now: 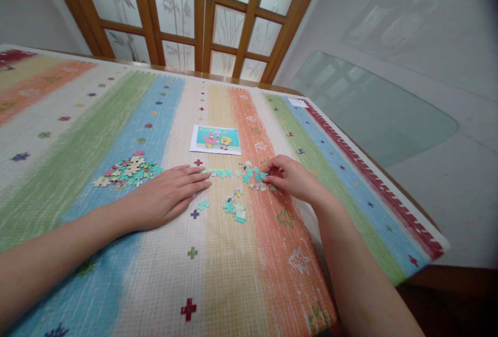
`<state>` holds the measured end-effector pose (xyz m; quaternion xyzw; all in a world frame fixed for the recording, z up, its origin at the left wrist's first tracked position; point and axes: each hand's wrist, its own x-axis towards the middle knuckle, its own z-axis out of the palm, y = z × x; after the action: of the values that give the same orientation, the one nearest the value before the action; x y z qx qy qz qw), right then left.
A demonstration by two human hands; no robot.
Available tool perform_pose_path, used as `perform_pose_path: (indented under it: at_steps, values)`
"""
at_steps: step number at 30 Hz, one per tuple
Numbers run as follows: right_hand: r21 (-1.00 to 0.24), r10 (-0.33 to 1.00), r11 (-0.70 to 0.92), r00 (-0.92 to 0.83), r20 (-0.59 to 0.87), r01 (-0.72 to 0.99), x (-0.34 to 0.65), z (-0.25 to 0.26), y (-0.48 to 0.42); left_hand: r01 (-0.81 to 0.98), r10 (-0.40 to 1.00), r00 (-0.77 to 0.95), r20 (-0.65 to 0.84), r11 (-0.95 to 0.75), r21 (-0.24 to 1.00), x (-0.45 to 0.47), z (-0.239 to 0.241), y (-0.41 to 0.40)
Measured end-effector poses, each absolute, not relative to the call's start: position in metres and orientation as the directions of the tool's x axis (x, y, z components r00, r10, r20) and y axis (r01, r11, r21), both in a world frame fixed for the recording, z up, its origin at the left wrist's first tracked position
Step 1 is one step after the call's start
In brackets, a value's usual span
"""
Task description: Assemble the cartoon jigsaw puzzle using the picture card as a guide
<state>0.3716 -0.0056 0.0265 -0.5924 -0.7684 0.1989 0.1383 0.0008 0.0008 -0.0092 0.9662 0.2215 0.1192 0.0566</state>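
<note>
My left hand [170, 195] lies flat on the cloth, fingers stretched out, with its fingertips at the left end of a joined strip of jigsaw puzzle pieces [221, 173]. My right hand [290, 177] is closed in a pinch, a small turquoise puzzle piece [263, 175] at its thumb and fingertips. It is over the right side of a loose cluster of turquoise pieces [251, 173]. Nearer to me lie a small group of joined-looking pieces [235, 207] and a light turquoise bit of puzzle [203, 205]. The fingers partly hide the strip's left end and the cluster's right edge.
A heap of mixed puzzle pieces [130, 171] lies beyond my left forearm. Behind the strip is a cartoon picture card [216, 139]. The striped tablecloth [155, 285] covers the table. A glass-topped surface [373, 108] stands to the right, and wood-framed glass doors [202, 20] are behind.
</note>
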Motion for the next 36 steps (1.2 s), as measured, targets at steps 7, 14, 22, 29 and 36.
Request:
perform_pose_path:
  at_steps: [7,14,22,29,36]
  values:
    - [-0.552,0.978,0.128,-0.198,-0.070,0.824,0.364,0.038,-0.010,0.410,0.448,0.867,0.219,-0.890,0.197,0.001,-0.007,0.000]
    - [-0.520,0.997,0.074,-0.081,0.010,0.851,0.364,0.037,-0.009,0.409,0.455,0.863,0.219,-0.885,0.224,0.002,-0.008,0.000]
    - [-0.513,0.996,0.015,0.035,0.087,0.858,0.362,0.025,-0.003,0.413,0.457,0.864,0.211,-0.883,0.221,0.002,-0.008,0.001]
    - [-0.357,0.976,0.114,-0.037,0.216,0.927,0.366,0.025,-0.001,0.413,0.454,0.866,0.212,-0.886,0.209,0.002,-0.007,0.001]
    - [-0.353,0.978,0.199,-0.160,0.137,0.914,0.357,0.031,-0.006,0.415,0.456,0.865,0.211,-0.885,0.212,0.002,-0.007,0.001]
